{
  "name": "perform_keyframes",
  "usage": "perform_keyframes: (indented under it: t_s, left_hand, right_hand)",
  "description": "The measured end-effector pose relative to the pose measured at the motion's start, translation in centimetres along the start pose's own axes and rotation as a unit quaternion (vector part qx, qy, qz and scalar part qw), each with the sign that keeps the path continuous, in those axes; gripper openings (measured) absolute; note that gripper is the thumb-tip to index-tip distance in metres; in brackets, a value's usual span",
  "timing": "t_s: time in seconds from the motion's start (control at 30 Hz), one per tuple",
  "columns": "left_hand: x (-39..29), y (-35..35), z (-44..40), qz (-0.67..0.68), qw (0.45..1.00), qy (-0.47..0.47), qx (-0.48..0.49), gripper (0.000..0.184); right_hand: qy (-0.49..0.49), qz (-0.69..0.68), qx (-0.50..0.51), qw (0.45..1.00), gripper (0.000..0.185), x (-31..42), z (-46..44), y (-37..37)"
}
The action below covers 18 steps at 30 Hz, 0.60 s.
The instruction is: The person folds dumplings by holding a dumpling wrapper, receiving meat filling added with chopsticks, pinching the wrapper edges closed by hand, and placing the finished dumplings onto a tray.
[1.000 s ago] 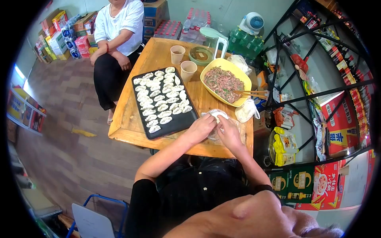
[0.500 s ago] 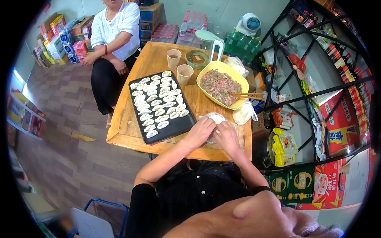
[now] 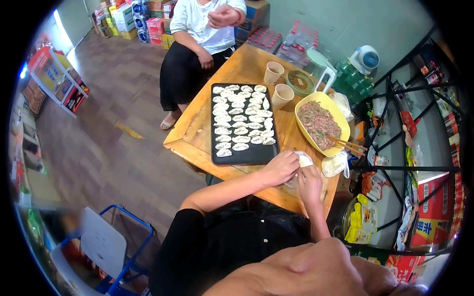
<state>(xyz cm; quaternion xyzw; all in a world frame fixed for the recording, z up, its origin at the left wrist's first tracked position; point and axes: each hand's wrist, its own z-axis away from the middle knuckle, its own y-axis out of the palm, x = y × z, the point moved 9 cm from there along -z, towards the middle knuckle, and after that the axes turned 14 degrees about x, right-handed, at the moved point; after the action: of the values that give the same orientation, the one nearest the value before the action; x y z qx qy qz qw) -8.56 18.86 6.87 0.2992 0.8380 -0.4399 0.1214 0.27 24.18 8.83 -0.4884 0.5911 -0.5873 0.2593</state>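
Observation:
Near the front edge of the table, my left hand [image 3: 281,168] and my right hand [image 3: 310,180] meet at a round white dumpling wrapper [image 3: 305,160], the fingers of both pinched at its near edge. Whether it is one wrapper or a stack cannot be made out. Clear plastic film [image 3: 292,183] lies under and around it. Left of my hands is a black tray [image 3: 247,159] with rows of folded dumplings [image 3: 239,131]. Beyond my right hand stands a yellow bowl [image 3: 344,118] of minced meat filling [image 3: 318,122], with chopsticks [image 3: 348,144] resting in it.
Two paper cups [image 3: 282,95], a lidded pitcher [image 3: 321,69] and a round green-rimmed container [image 3: 299,83] stand at the back of the wooden table [image 3: 197,126]. A white plastic bag [image 3: 335,165] lies beside the bowl. Another person [image 3: 205,29] sits beyond the table. A folding chair [image 3: 106,241] stands at lower left.
The view has swung left, so the table sits further right. My hands stay together at the wrapper. The seated person has raised one hand in front of the chest.

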Motion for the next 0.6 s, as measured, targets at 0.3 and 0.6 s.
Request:
perform_keyframes:
  t_s: [0.3, 0.6]
  left_hand:
    - [0.09, 0.10, 0.06, -0.025, 1.000, -0.005, 0.008, 0.023]
    - [-0.28, -0.19, 0.05, -0.032, 0.999, 0.026, -0.025, 0.025]
  right_hand:
    - [0.007, -0.013, 0.017, 1.000, 0.012, -0.13, 0.04, 0.40]
    - [0.011, -0.026, 0.012, 1.000, 0.017, -0.39, 0.15, 0.65]
